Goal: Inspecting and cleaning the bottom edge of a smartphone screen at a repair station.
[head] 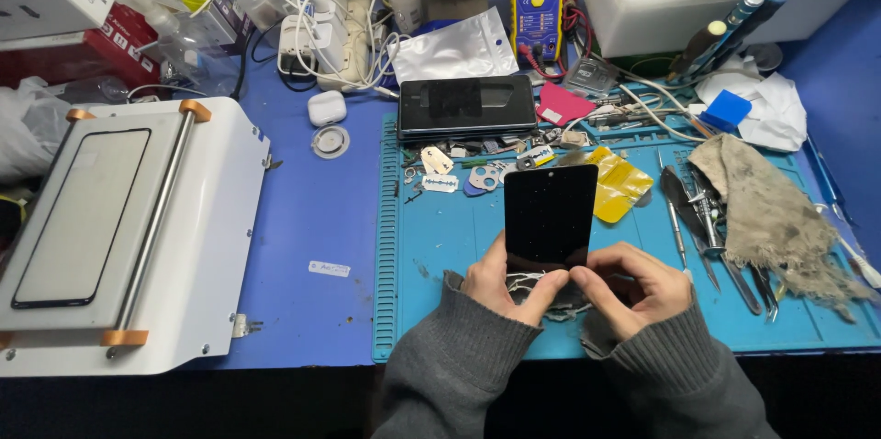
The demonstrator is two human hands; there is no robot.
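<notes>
1. On the left side of the table stands a big white machine with a dark glass panel on top.
2. Near the front edge lies a blue work mat; a dirty rag covers its right part.
3. Over the mat, a black phone screen stands upright, its long axis pointing away from the person.
4. Both hands pinch its lower edge: left hand and right hand, about equally near, thumbs almost touching.

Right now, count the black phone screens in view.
3. One screen is held upright by the left hand and right hand; one lies behind on the mat; one on the white machine. Clutter may hide others.
</notes>
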